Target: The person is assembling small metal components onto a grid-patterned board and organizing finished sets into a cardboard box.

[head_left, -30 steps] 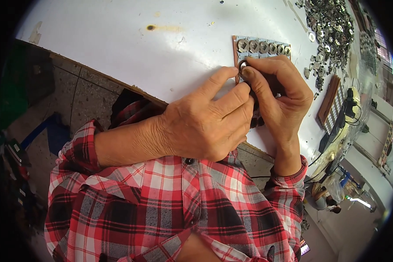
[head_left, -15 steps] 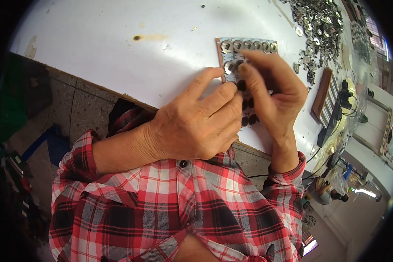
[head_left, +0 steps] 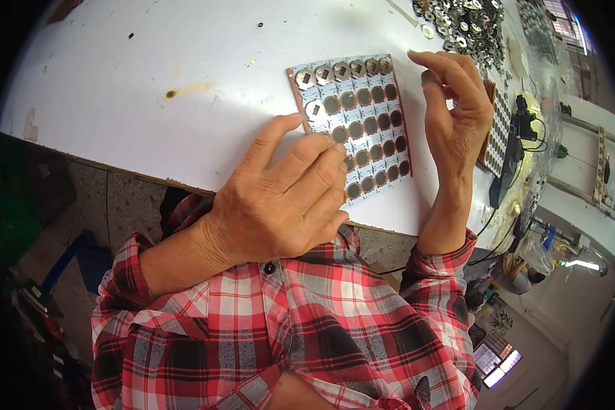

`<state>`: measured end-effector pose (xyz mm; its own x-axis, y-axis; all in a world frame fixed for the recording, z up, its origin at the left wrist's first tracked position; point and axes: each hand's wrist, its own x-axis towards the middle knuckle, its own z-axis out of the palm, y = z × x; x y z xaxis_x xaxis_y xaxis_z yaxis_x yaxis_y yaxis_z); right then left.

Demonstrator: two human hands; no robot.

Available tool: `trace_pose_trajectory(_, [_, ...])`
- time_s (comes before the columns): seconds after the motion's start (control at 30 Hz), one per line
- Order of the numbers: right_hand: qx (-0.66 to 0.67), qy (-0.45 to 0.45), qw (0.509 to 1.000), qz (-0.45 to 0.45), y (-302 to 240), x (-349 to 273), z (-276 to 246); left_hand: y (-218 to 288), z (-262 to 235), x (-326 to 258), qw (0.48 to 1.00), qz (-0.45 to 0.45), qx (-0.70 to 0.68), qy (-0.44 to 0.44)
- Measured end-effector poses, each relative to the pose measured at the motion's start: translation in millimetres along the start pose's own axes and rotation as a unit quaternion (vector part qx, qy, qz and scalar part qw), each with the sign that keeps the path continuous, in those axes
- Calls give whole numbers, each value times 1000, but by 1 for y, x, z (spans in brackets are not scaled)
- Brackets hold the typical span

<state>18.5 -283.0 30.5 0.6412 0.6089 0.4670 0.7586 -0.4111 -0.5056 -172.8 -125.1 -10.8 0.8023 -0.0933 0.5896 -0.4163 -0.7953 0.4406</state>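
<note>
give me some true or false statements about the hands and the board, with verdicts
1. The bare left hand partly covers the flat, light-blue board with dark round spots. True.
2. Six shiny silver metal pieces fill the board's far row. True.
3. The next row also holds six. False: only one shows, at its left end.
4. The bare right hand lies flat on the board. False: it is beyond the right edge, fingers partly curled.
5. Loose grey metal parts lie heaped on the white tabletop. True.
</note>
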Motion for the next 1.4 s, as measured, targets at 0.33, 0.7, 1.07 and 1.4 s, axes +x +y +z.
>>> trace_pose_trajectory(0.33, [-45, 29, 992, 112, 20, 1, -26, 0, -2, 2, 1000, -8, 7, -7])
trace_pose_trajectory(0.7, [53, 1, 983, 176, 30, 0, -15, -1, -3, 5, 1000, -13, 3, -11])
trace_pose_trajectory(1.07, [-73, -76, 993, -56, 28, 5, 0, -2, -1, 4, 1000, -17, 8, -2])
trace_pose_trajectory(1.4, [326, -113, 918, 195, -27, -8, 6, 0, 4, 0, 999, -28, -21, 20])
